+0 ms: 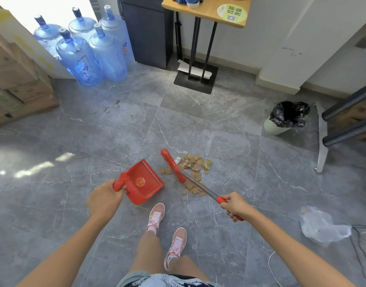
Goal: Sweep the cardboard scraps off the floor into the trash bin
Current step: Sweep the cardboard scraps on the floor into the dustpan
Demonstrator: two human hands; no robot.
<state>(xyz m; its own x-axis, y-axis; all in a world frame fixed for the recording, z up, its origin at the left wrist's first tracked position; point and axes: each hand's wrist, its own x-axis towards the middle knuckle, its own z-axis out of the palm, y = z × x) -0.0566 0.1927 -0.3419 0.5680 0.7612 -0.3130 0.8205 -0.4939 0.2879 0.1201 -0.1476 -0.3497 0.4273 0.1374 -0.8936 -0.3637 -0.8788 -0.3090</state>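
Overlapping scraps [193, 162], broom [190, 180] (handle partly inside grip [237, 206])

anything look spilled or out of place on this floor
Yes: cardboard scraps lie scattered on the floor beside the broom, just right of the dustpan. A crumpled clear plastic bag also lies loose on the floor at far right, next to some thin cables.

Grey marble floor [95, 131], white walls [271, 27]
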